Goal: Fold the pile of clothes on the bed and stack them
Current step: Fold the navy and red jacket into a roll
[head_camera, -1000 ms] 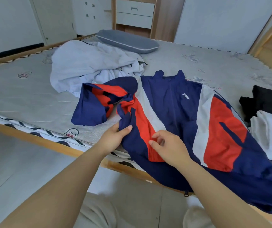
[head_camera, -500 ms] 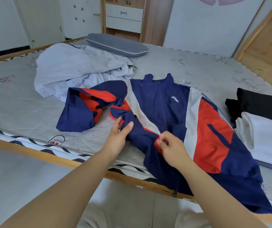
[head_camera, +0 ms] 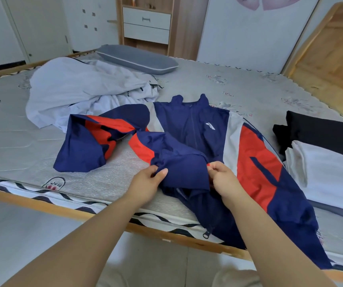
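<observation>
A navy, red and white jacket (head_camera: 197,129) lies face up across the near side of the bed (head_camera: 259,90), its hem hanging over the wooden edge. My left hand (head_camera: 147,183) pinches the left side of a navy fold of the jacket's left front. My right hand (head_camera: 222,179) grips the same fold on its right side, fingers curled round the fabric. The left sleeve (head_camera: 87,150) lies crumpled to the left. A pale grey garment (head_camera: 79,90) is heaped behind it.
A folded white item (head_camera: 328,172) and a black one (head_camera: 321,133) sit at the right of the bed. A grey pillow (head_camera: 137,59) lies at the far side. Drawers (head_camera: 146,25) stand against the wall. Pale floor tiles lie below the bed frame (head_camera: 42,204).
Both hands have lifted the jacket's left front panel and carried it rightward over the middle, covering the red stripe. The view has tilted up slightly.
</observation>
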